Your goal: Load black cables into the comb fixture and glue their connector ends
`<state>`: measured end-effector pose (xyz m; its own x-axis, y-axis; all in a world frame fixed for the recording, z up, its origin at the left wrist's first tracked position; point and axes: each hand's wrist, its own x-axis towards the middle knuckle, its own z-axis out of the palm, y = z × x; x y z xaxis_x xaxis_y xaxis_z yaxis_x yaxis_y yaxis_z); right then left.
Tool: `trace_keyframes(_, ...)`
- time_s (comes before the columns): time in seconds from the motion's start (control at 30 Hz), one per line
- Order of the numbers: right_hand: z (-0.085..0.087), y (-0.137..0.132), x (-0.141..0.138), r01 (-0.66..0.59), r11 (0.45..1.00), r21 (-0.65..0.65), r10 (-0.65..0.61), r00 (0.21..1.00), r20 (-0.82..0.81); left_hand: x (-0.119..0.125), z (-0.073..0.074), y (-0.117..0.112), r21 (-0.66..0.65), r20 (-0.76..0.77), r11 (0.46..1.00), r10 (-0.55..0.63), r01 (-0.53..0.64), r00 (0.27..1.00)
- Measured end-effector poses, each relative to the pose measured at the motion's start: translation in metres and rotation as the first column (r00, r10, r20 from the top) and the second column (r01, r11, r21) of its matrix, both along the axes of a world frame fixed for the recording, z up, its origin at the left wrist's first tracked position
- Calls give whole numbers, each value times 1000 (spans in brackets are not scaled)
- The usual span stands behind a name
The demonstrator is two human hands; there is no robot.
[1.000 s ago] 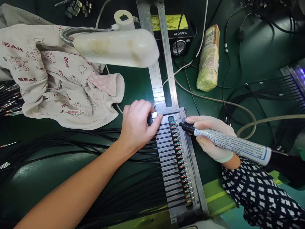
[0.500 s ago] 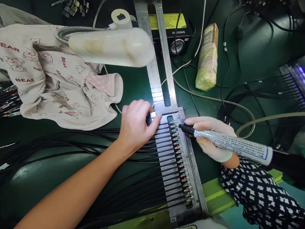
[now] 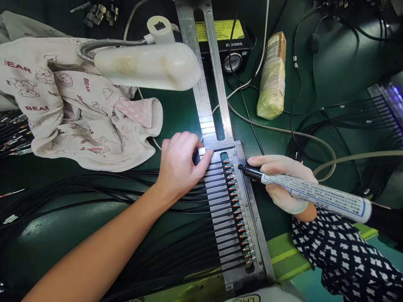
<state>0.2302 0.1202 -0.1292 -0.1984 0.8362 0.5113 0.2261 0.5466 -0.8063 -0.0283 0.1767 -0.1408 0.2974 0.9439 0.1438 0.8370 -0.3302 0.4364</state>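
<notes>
A slotted metal jig (image 3: 219,235) holds a row of black cables (image 3: 189,197) side by side, with small connectors and coloured wires (image 3: 236,205) along its right side. My bare left hand (image 3: 184,163) grips the jig's left edge near the top of the row, thumb on the upper face and fingers curled over the side. In my gloved right hand (image 3: 285,180) is a pen-shaped tool (image 3: 315,197) with a black nose and a printed white barrel. Its tip is just right of the uppermost connectors. I cannot tell whether it touches anything.
A white lamp (image 3: 151,67) on a flexible neck hangs above the jig. Left lies a bear-print cloth (image 3: 78,100). At the back stands a black box with a gauge (image 3: 233,63); a wrapped block (image 3: 272,77) lies beside it. Loose cables (image 3: 311,134) and another cable jig (image 3: 385,105) are rightward.
My right hand and the pen-shaped tool have shifted slightly right, drawing the tip back from the connectors. My left hand keeps its grip on the jig.
</notes>
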Motion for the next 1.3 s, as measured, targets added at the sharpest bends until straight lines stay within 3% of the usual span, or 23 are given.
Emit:
trace_keyframes(0.27,-1,-2,2,-32,997,-68,37,996,80,0,0,0,-4,6,1000,1,-1,1000)
trace_keyframes(1.3,1,-2,2,-51,995,-85,53,998,16,0,-2,0,40,27,999,-13,12,1000)
